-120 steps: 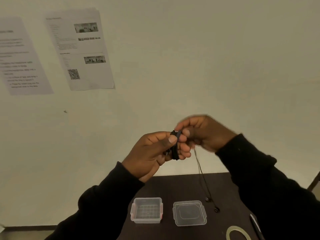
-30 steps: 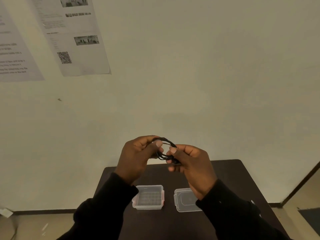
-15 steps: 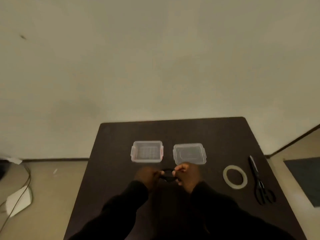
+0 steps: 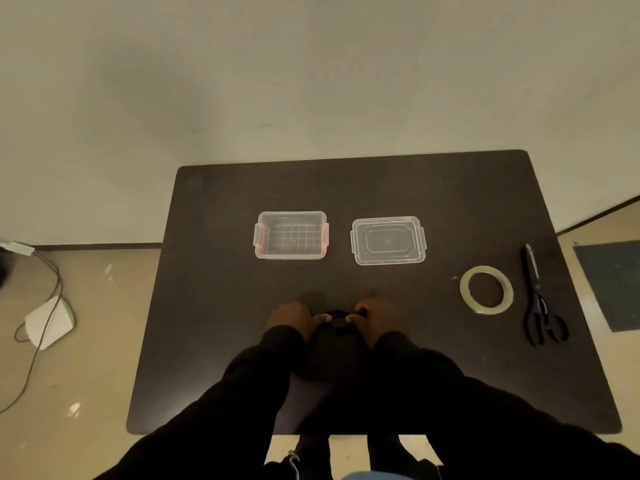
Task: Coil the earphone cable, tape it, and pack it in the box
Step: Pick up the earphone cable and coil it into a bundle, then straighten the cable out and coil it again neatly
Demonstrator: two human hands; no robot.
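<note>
Black coiled earphone cable (image 4: 337, 320) is sitting low centre of the head view, pinched on either side: left hand (image 4: 294, 318) is gripping its left edge, right hand (image 4: 372, 320) its right edge, fingers of both curled in onto the loop. Both hands are probably clamping it so the coil is not springing open before tape goes on. Whether the coil is touching the dark table (image 4: 225, 306) or hovering just above it, cannot tell.

Clear plastic box (image 4: 291, 235) is lying open at centre, with its lid (image 4: 388, 240) set just beside it to the right, likely staged so the packing needs no extra step. Tape roll (image 4: 486, 289) and black scissors (image 4: 540, 299) are waiting at right of frame, well apart from the hands, on the right hand's side for an easy reach.

Hard to make out: the earbuds and plug are lost in the dark loop, the fingertips are blurring into it, and black sleeves (image 4: 433, 393) are covering the wrists and the table's near edge. No tape is visible on the coil, so taping looks not yet done.
</note>
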